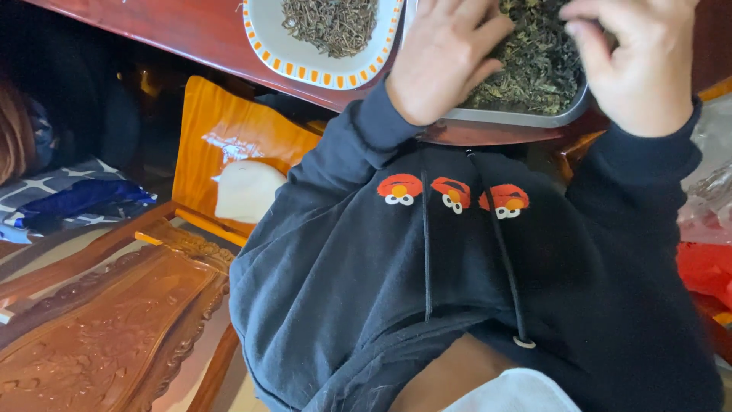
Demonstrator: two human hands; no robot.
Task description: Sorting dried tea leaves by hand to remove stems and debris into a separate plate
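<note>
My left hand point(446, 53) lies flat with fingers spread on the left side of a heap of dark green dried leaves point(537, 65) in a metal tray point(526, 118). Over the tray's right side, my right hand point(637, 65) hovers with fingers curled loosely; whether it grips any leaves is hidden. Both sleeves are dark navy. The tray sits at the near edge of a reddish wooden table point(206, 30).
A white plate with an orange-dashed rim point(305, 65) holds thin brown dried stems, left of the tray. Below the table are an orange wooden chair point(221, 130) with a white lump point(248, 191), carved wooden furniture point(107, 320), and red and clear plastic at the right point(705, 229).
</note>
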